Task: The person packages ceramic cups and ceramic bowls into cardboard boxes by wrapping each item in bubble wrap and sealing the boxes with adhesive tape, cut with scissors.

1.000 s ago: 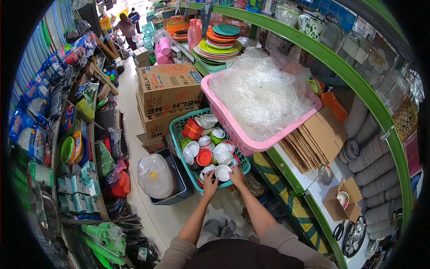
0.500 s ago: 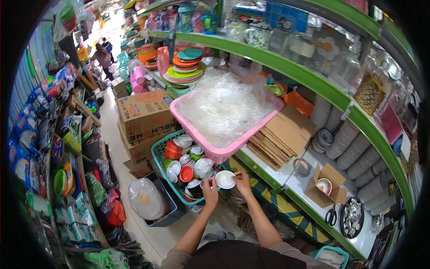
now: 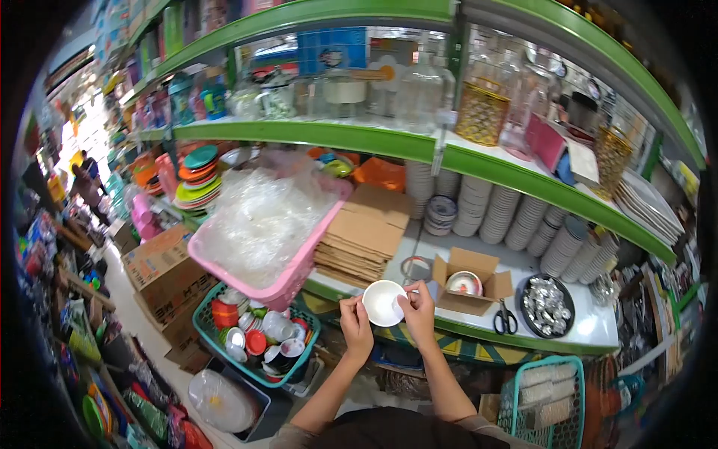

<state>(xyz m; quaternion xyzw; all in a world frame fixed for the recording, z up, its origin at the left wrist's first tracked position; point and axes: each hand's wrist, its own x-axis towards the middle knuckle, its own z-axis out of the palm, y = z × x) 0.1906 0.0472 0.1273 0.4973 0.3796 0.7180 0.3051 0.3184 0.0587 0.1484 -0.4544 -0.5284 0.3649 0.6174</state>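
Observation:
A small white bowl point(image 3: 384, 305) is held between both my hands, its hollow side facing me. My left hand point(image 3: 357, 323) grips the left rim, and my right hand point(image 3: 419, 308) pinches the right rim with the thumb over its edge. Just beyond the bowl, on the shelf, stands an open cardboard box point(image 3: 490, 286) with a patterned bowl point(image 3: 464, 283) inside. To the left, a teal basket point(image 3: 200, 323) holds a jumble of small cups and bowls.
A pink tub point(image 3: 288, 288) full of clear plastic wrap stands by flattened cardboard point(image 3: 366, 224). Black scissors point(image 3: 505, 320) and a dark dish of foil-like pieces point(image 3: 552, 333) lie right of the box. Another teal basket point(image 3: 516, 396) sits low at right. People stand far down the aisle.
My view has swung right, toward the shelf. Both hands have carried the white bowl away from the teal basket of cups to in front of the cardboard box.

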